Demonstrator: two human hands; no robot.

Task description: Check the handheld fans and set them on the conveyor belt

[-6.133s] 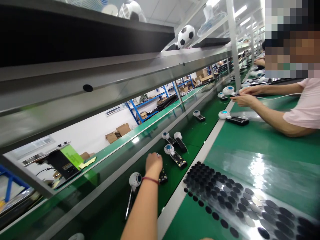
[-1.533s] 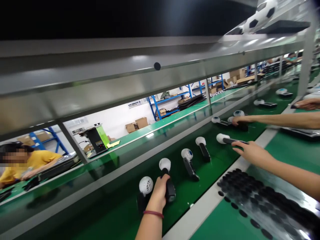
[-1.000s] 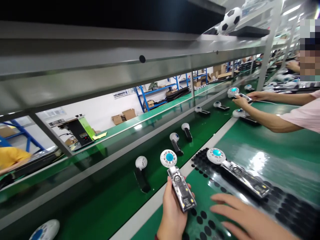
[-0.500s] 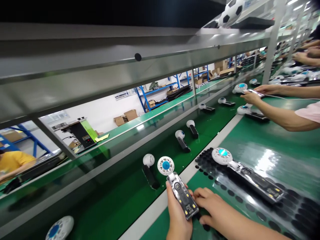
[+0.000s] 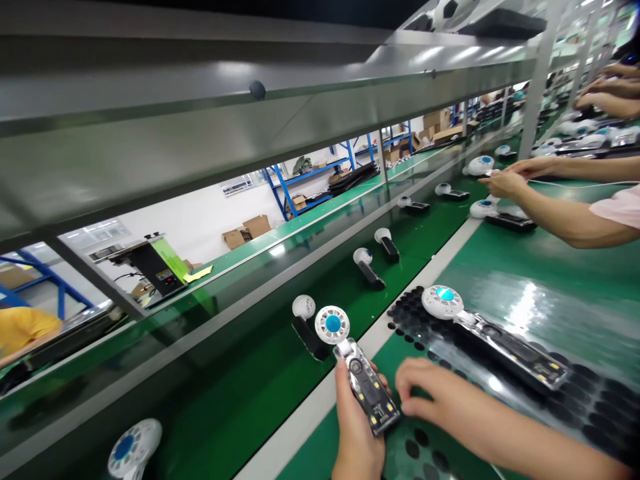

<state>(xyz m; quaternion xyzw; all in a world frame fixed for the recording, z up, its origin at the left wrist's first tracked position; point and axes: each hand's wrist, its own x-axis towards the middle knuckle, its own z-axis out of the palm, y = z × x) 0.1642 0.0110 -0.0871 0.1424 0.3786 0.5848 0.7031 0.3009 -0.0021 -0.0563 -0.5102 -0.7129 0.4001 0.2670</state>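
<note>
We have one device (image 5: 373,390) in our left grip (image 5: 356,433) and our right grip (image 5: 429,392) just to its right, while a second device (image 5: 507,347) lies farther right across the sheet of discs (image 5: 603,417) on the desk (image 5: 575,273). Left of the desk, beyond the edge rail (image 5: 300,423), we see more devices (image 5: 370,269) spaced along the belt (image 5: 220,407) from near left to far right, with a co-worker's hands (image 5: 507,181) farther back on the right
</note>
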